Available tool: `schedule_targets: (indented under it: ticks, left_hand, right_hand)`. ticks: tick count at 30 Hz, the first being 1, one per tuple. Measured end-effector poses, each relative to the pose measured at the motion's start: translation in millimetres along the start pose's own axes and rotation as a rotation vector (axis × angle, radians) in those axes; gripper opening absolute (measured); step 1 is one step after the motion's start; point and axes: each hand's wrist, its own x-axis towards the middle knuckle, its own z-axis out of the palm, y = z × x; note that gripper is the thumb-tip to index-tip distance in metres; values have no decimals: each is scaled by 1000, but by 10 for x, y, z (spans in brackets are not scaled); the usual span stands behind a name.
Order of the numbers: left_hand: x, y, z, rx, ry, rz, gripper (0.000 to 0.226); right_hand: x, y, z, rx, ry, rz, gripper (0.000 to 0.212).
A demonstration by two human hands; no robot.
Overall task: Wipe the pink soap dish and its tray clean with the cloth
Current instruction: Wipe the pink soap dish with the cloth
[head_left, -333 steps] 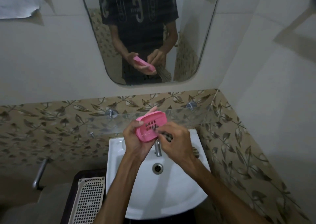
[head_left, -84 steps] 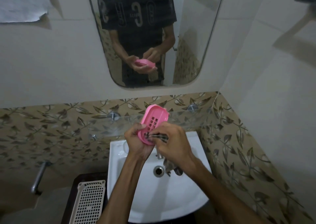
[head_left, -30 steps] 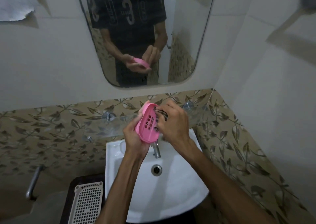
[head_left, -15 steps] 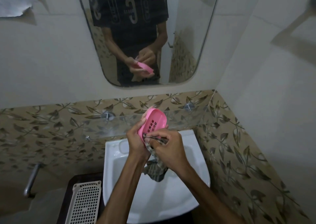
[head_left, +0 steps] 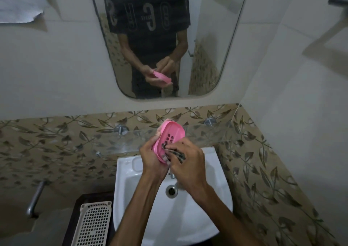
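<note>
My left hand (head_left: 150, 156) grips the pink soap dish (head_left: 172, 135) by its lower left edge, tilted up above the white sink (head_left: 130, 181). The dish's slotted inside faces me. My right hand (head_left: 188, 163) holds a dark checked cloth (head_left: 178, 154) bunched in its fingers and presses it against the lower part of the dish. Most of the cloth is hidden in my fist. I cannot tell whether a separate tray sits under the slotted part.
The tap (head_left: 172, 175) and drain (head_left: 171, 191) lie below my hands. A glass shelf (head_left: 207, 134) runs along the patterned tile wall behind the dish. A white perforated basket (head_left: 92, 225) stands left of the sink. A mirror (head_left: 160, 38) hangs above.
The cloth's hanging tail is now gathered into my right fist instead of dangling over the sink. The dish has stayed tilted in my left hand, and my right hand rubs its lower part.
</note>
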Motion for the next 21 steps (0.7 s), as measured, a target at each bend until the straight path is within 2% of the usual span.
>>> schedule_targets:
  ticks: [5,12,16,21]
  left_hand:
    - [-6,37,78,24,-35,30,29]
    - [-61,78,81,28,-108,40,47]
    - [-24,105,81,54,-112,115,41]
    - [25,89,17,86,-81,134,31]
  right_hand:
    - [288,-21,-23,-19,161,-32,28]
    - [696,-4,-168,-160,167,-218,24]
    - [570,8,-178,-203,143,-114,17]
    - [221,-15,-105,-100,-25,84,22]
